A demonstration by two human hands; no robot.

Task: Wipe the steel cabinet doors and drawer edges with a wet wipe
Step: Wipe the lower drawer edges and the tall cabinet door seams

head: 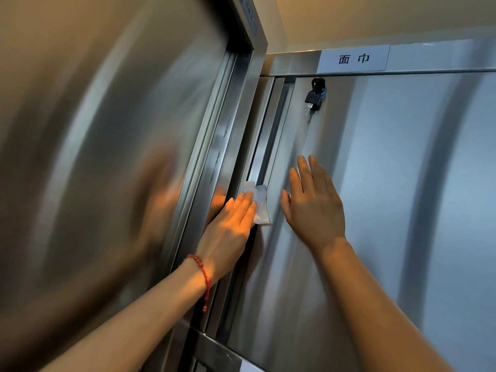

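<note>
A white wet wipe (261, 208) lies against the recessed left edge of the right steel cabinet door (389, 183). My left hand (228, 226), with a red bead bracelet on its wrist, presses the wipe flat against that edge with straight fingers. My right hand (314, 208) rests flat and open on the door face just right of the wipe, fingers pointing up. A second steel door (94, 157) fills the left of the view and reflects my left hand.
A black key (312, 99) hangs from the lock near the top left of the right door. Above it is a white label (353, 59) with two characters. A steel frame post (241, 116) separates the two doors. The ceiling is beige.
</note>
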